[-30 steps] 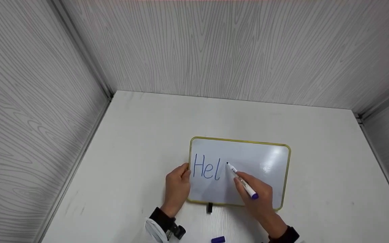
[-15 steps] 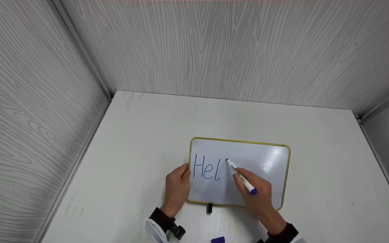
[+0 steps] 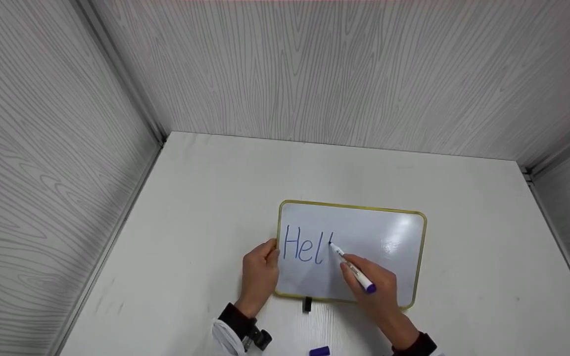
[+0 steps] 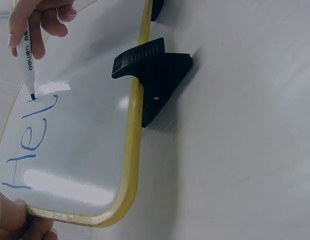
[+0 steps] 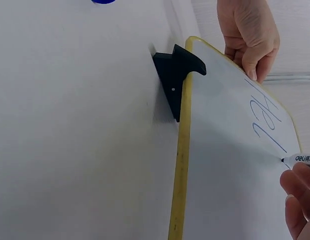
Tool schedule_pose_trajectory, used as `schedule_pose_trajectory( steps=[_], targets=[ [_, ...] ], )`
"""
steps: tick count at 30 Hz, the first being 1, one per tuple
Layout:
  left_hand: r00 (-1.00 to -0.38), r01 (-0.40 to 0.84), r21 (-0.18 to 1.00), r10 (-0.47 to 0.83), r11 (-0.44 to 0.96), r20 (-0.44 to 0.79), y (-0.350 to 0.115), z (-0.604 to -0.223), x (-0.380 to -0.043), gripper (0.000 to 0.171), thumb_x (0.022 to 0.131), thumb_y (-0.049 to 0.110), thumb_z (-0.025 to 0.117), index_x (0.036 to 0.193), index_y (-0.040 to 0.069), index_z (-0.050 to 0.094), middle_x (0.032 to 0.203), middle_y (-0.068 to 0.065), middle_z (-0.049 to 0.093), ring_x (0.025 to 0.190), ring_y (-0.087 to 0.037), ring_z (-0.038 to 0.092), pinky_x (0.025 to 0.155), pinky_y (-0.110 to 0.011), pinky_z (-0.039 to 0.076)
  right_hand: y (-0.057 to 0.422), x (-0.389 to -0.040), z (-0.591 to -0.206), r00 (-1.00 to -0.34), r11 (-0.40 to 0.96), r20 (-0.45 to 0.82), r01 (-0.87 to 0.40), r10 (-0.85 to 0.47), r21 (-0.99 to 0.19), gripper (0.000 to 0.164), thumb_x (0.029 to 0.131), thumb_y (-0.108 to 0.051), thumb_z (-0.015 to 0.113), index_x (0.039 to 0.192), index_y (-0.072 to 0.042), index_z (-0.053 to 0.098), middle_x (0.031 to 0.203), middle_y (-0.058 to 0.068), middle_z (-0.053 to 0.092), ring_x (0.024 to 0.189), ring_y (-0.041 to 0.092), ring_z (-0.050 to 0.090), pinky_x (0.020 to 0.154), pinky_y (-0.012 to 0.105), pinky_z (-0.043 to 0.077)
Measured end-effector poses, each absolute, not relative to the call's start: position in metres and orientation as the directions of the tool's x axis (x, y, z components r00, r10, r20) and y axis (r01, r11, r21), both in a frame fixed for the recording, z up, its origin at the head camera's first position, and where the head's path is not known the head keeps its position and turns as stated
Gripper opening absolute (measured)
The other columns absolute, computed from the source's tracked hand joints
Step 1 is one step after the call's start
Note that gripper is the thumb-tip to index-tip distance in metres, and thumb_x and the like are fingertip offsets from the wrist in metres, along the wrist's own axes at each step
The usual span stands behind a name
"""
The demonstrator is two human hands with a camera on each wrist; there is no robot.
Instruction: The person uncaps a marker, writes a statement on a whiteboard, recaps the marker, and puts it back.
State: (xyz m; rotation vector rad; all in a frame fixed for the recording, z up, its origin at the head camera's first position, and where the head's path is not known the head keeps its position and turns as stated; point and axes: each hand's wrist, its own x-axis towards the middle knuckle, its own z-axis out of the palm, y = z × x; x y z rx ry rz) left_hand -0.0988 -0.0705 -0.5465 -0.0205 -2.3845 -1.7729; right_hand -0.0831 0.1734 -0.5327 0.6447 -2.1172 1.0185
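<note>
A small whiteboard [image 3: 364, 227] with a yellow frame stands on the table, raised at its near edge by black clip feet [image 4: 162, 75]. Blue letters "Hel" and the top of another stroke show on its left half. My left hand [image 3: 260, 274] grips the board's left edge, thumb in front and fingers behind, as the left wrist view shows. My right hand [image 3: 376, 284] pinches a white marker [image 3: 354, 269] with a blue end. The marker's dark tip [image 4: 32, 96] is at the board's surface, at the lower end of the new stroke.
A blue marker cap [image 3: 319, 351] lies on the white table [image 3: 191, 222] near its front. Wood-grain panels [image 3: 295, 74] rise behind the table and on both sides. Each wrist wears a black strap [image 3: 238, 319].
The marker tip has moved up, then down toward me, and a short new blue stroke has appeared right of the "l". My left hand and the board have stayed in place.
</note>
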Motion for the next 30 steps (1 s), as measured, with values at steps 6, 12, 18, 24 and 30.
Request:
schedule_pose_trajectory(
  steps=[6,12,18,24,30],
  targets=[
    [-0.981,0.121,0.945,-0.107,0.305,0.160,-0.069,-0.547,-0.098,0.025,0.092,0.000,0.057,0.111,0.010,0.068,0.096,0.002,0.068,0.085,-0.009,0.063,0.068,-0.028,0.051,0.174,-0.076,-0.538,-0.642,0.595,0.754,-0.664,-0.143,-0.452,0.023,0.074,-0.005,0.074,0.097,-0.008,0.074,0.086,-0.003,0.071,0.069,0.007,0.065,0.058,0.020,0.051],
    [-0.979,0.128,0.938,-0.108,0.323,0.170,-0.069,-0.548,-0.099,0.024,0.091,0.000,0.057,0.110,0.009,0.068,0.097,0.002,0.068,0.086,-0.009,0.063,0.069,-0.028,0.051,0.173,-0.066,-0.547,-0.637,0.588,0.756,-0.673,-0.151,-0.450,0.024,0.071,-0.004,0.075,0.094,-0.009,0.074,0.084,-0.004,0.070,0.068,0.007,0.065,0.057,0.019,0.050],
    [-0.976,0.138,0.930,-0.111,0.340,0.186,-0.069,-0.547,-0.099,0.022,0.091,-0.001,0.057,0.108,0.008,0.068,0.096,0.001,0.068,0.085,-0.010,0.062,0.069,-0.028,0.051,0.172,-0.056,-0.554,-0.674,0.589,0.718,-0.655,-0.173,-0.473,0.024,0.071,-0.005,0.077,0.094,-0.010,0.074,0.084,-0.006,0.070,0.069,0.004,0.065,0.058,0.019,0.051],
    [-0.977,0.132,0.929,-0.112,0.344,0.181,-0.069,-0.546,-0.099,0.023,0.091,-0.002,0.058,0.109,0.007,0.068,0.096,0.000,0.068,0.085,-0.010,0.062,0.070,-0.028,0.051,0.175,-0.053,-0.554,-0.683,0.602,0.708,-0.644,-0.178,-0.471,0.023,0.070,-0.005,0.078,0.092,-0.010,0.074,0.082,-0.007,0.069,0.068,0.005,0.064,0.058,0.019,0.050],
    [-0.979,0.128,0.931,-0.107,0.342,0.174,-0.069,-0.546,-0.099,0.023,0.091,-0.001,0.057,0.109,0.008,0.068,0.094,0.001,0.067,0.083,-0.011,0.061,0.068,-0.028,0.050,0.179,-0.055,-0.553,-0.667,0.596,0.726,-0.655,-0.167,-0.465,0.022,0.070,-0.005,0.077,0.091,-0.011,0.075,0.080,-0.007,0.069,0.065,0.004,0.063,0.056,0.018,0.049]
  ],
)
